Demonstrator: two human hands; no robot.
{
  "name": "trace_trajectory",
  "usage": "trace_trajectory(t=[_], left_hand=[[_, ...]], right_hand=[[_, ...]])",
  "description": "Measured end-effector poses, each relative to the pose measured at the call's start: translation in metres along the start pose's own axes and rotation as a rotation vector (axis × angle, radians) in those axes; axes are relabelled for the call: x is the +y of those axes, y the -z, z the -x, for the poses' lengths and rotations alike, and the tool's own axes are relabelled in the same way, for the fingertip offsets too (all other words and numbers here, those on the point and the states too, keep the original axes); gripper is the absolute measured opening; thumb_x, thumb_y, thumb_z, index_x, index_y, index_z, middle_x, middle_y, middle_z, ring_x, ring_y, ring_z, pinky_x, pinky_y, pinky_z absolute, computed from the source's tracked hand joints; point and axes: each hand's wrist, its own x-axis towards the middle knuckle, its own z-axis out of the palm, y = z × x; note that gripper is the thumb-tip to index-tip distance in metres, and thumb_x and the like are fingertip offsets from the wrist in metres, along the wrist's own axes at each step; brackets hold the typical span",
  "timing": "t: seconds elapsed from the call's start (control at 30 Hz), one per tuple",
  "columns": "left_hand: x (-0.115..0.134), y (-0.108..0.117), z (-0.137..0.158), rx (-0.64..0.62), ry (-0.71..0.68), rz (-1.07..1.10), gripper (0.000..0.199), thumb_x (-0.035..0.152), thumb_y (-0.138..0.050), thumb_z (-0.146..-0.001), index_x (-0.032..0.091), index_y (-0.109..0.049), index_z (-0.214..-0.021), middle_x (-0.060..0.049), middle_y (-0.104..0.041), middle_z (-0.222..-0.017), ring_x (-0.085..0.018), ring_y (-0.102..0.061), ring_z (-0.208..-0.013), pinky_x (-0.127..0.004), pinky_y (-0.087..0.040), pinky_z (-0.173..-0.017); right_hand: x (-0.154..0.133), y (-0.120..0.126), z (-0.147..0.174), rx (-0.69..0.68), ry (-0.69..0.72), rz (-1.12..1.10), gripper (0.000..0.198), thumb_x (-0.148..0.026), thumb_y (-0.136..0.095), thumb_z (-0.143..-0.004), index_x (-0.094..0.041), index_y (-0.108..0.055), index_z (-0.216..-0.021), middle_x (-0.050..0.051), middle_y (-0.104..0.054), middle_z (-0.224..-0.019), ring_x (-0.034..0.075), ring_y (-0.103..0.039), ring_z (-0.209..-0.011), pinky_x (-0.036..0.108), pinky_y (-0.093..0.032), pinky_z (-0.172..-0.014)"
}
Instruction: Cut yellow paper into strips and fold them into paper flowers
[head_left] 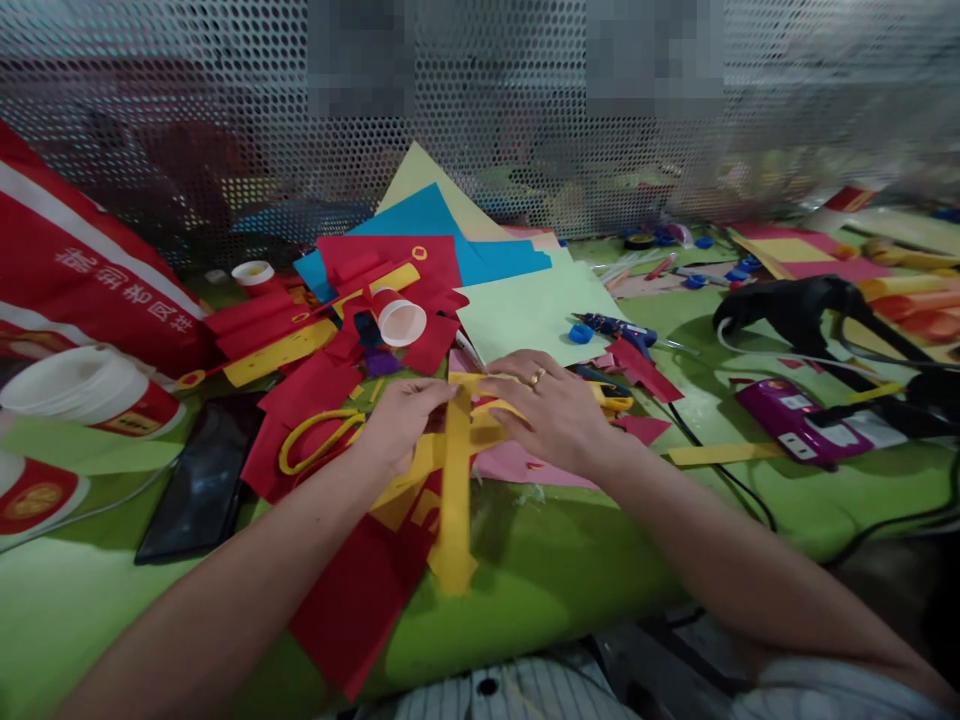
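Between my hands a yellow paper strip hangs down toward the table's front edge, its lower end wider. My left hand pinches the strip near its upper end, thumb and index finger together. My right hand, with a ring on one finger, lies palm down just right of the strip. Its fingers are stretched out and apart over yellow paper; what lies under the palm is hidden. Yellow-handled scissors lie left of my left hand. Beneath both hands are a pink sheet and red paper.
Behind lie a pale green sheet, blue paper and a glue gun. A dark phone and paper cups stand left. A purple device with cables is right. A perforated metal panel closes the back.
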Motion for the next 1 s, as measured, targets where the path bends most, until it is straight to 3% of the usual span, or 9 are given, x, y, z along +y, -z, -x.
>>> trace_trajectory(t=[0.1,0.2,0.37,0.5,0.63,0.83,1.0], left_hand=[[-0.002,-0.005,0.0,0.049,0.017,0.168,0.018,0.029,-0.07,-0.057,0.015,-0.059,-0.053,0.001,-0.058,-0.053,-0.01,-0.052,-0.048,-0.022,-0.039,-0.05],[-0.004,-0.007,0.001,0.011,0.008,0.225,0.018,0.028,-0.071,-0.057,0.015,-0.061,-0.055,0.001,-0.06,-0.054,-0.01,-0.054,-0.051,-0.022,-0.042,-0.053],[-0.004,-0.006,0.003,-0.087,-0.025,0.183,0.016,0.029,-0.071,-0.062,0.014,-0.065,-0.058,-0.001,-0.065,-0.058,-0.012,-0.059,-0.054,-0.026,-0.048,-0.062],[-0.003,-0.006,0.004,-0.131,-0.04,0.097,0.014,0.028,-0.069,-0.064,0.014,-0.068,-0.062,-0.005,-0.069,-0.063,-0.015,-0.064,-0.059,-0.028,-0.05,-0.064],[-0.002,-0.005,0.005,-0.147,-0.046,0.019,0.012,0.027,-0.066,-0.064,0.015,-0.068,-0.062,-0.005,-0.072,-0.07,-0.017,-0.066,-0.064,-0.027,-0.051,-0.063],[0.001,-0.003,0.005,-0.169,-0.116,-0.25,0.014,0.026,-0.061,-0.069,0.017,-0.069,-0.063,-0.005,-0.072,-0.071,-0.015,-0.065,-0.062,-0.025,-0.051,-0.06],[0.003,-0.004,0.006,-0.174,-0.13,-0.319,0.017,0.024,-0.058,-0.07,0.018,-0.069,-0.059,-0.005,-0.072,-0.07,-0.014,-0.064,-0.058,-0.024,-0.05,-0.058]], right_hand=[[-0.008,0.0,0.0,0.076,0.181,0.195,0.019,-0.012,-0.05,-0.082,-0.021,-0.062,-0.093,0.006,-0.061,-0.104,0.021,-0.048,-0.108,0.044,-0.028,-0.102],[-0.009,-0.006,-0.001,0.179,0.195,0.198,0.017,-0.011,-0.05,-0.082,-0.022,-0.062,-0.084,0.003,-0.064,-0.091,0.019,-0.051,-0.1,0.042,-0.028,-0.101],[0.005,-0.017,0.0,0.239,0.067,-0.152,0.015,-0.019,-0.05,-0.084,-0.021,-0.065,-0.081,0.003,-0.067,-0.079,0.017,-0.058,-0.081,0.033,-0.041,-0.079],[0.008,-0.015,-0.003,0.225,-0.169,-0.317,0.018,-0.03,-0.057,-0.08,-0.019,-0.063,-0.067,0.002,-0.064,-0.065,0.016,-0.057,-0.066,0.03,-0.042,-0.065],[0.003,-0.009,-0.007,0.114,-0.35,-0.455,0.023,-0.03,-0.057,-0.08,-0.018,-0.058,-0.06,0.0,-0.06,-0.059,0.012,-0.053,-0.056,0.026,-0.039,-0.056],[0.003,-0.007,-0.007,0.022,-0.406,-0.521,0.018,-0.026,-0.061,-0.076,-0.018,-0.056,-0.06,0.0,-0.059,-0.059,0.01,-0.049,-0.052,0.023,-0.034,-0.049],[0.002,-0.007,-0.008,-0.039,-0.422,-0.462,0.021,-0.03,-0.06,-0.077,-0.018,-0.056,-0.06,0.001,-0.06,-0.058,0.011,-0.048,-0.05,0.023,-0.032,-0.048]])
